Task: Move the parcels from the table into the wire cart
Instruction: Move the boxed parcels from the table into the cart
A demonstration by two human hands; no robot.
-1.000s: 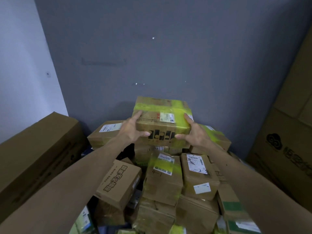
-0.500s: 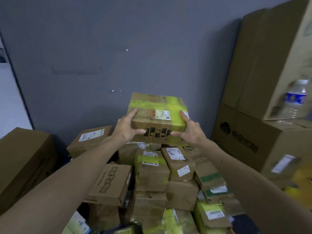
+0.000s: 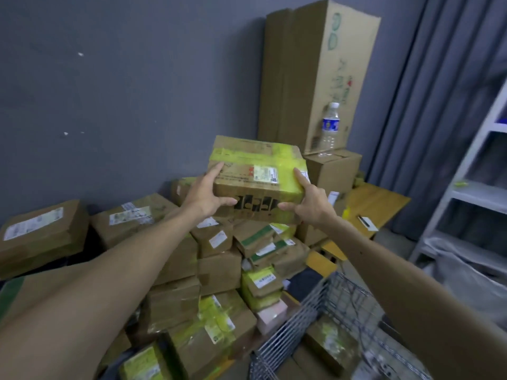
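Our fingers point(image 3: 217, 171) clasp the two short ends of a brown cardboard parcel bound in yellow-green tape point(image 3: 258, 174). The left hand point(image 3: 204, 198) and the right hand point(image 3: 310, 205) each lay an index finger up the front edge and a thumb across the near face; the other fingers are hidden behind. The parcel's long axis runs straight from one set of fingers to the other, and it hangs in the air above the heap of brown taped parcels point(image 3: 216, 264). Below and to the right of the fingers, nearer to us, stands the grey wire cart point(image 3: 296, 325), on the right hand's side. So we judge the carry goes down and rightward, right hand leading. Against half a second ago the grip is unchanged, but the parcel has swung right of the heap's middle and the cart has come into view.
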